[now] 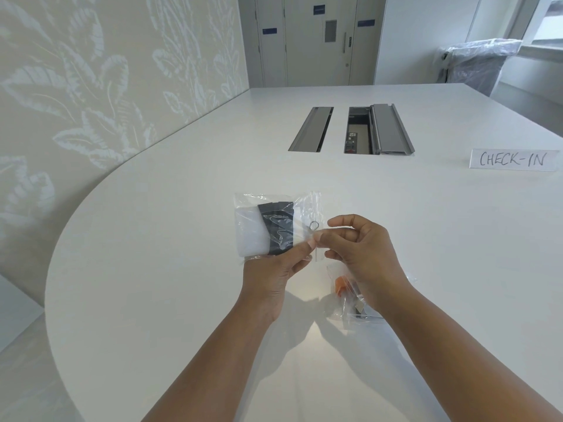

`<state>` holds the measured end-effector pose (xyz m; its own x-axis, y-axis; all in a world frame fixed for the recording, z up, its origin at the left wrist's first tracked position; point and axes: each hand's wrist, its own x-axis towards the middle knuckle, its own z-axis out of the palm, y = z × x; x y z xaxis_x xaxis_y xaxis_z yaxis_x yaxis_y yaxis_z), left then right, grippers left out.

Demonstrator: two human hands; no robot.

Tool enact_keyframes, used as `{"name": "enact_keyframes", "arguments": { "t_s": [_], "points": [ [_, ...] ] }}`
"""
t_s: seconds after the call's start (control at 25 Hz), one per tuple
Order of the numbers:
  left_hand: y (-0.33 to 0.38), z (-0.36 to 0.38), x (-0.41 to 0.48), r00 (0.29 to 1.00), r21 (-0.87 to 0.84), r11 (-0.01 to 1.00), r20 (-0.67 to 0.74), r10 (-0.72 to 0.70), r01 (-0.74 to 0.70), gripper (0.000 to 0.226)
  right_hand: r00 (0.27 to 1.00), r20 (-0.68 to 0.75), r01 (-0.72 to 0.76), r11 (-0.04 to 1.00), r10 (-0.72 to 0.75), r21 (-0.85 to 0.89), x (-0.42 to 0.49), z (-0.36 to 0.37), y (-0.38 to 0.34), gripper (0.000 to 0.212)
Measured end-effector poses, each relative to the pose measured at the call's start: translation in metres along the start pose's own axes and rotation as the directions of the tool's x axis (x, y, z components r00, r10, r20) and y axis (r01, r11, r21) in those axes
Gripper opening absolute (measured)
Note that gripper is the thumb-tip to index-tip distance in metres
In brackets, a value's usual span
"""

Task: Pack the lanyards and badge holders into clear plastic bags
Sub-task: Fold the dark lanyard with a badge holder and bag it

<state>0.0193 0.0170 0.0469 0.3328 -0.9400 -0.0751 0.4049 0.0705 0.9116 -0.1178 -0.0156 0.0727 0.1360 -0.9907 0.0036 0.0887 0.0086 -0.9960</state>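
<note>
Head view: a clear plastic bag (pixel 307 205) is held between both hands, reaching out beyond the left grip (pixel 274 277) and just left of the right grip (pixel 362 254). The bag is thin, glossy and creased, and light glints off its folds. Inside it lies a folded black lanyard (pixel 277 229), a flat dark band running lengthwise. Beside the lanyard, on the side away from the right grip, sits a frosted white badge holder (pixel 249 236). A small metal ring (pixel 314 225) shows through the plastic close to the right grip's fingertips.

The left grip pinches the bag's near corner, thumb on top and fingers beneath. The right grip pinches the bag's open edge between thumb and curled fingers. Whether the bag's far edge touches the worktop (pixel 170 239) cannot be told.

Beneath the right grip's wrist a second clear bag (pixel 342 312) lies on the worktop, with something orange (pixel 340 284) inside. Well beyond the right grip stands a handwritten "CHECK-IN" sign (pixel 515 159).
</note>
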Motion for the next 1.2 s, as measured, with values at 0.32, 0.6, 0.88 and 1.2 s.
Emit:
{"name": "enact_keyframes", "arguments": {
  "t_s": [0.32,0.6,0.88,1.2],
  "points": [
    [0.004,-0.001,0.0,0.994,-0.048,0.996,0.082,-0.071,0.076,0.019,0.956,0.172,-0.283,0.897,0.237,0.34,0.004,-0.004,-0.007,0.051],
    [0.008,-0.006,0.0,0.952,-0.187,0.978,0.304,-0.035,0.095,0.03,0.902,0.358,-0.385,0.822,0.239,0.42,0.001,-0.003,-0.011,0.049],
    [0.015,-0.012,0.0,0.94,-0.131,0.984,0.335,-0.07,0.12,0.031,0.948,0.28,-0.223,0.946,0.154,0.235,-0.003,-0.003,-0.012,0.054],
    [0.011,0.002,-0.008,0.973,-0.084,0.992,0.217,-0.078,0.098,0.014,0.956,0.243,-0.217,0.954,0.165,0.208,0.004,-0.004,-0.006,0.046]
  ]
}}
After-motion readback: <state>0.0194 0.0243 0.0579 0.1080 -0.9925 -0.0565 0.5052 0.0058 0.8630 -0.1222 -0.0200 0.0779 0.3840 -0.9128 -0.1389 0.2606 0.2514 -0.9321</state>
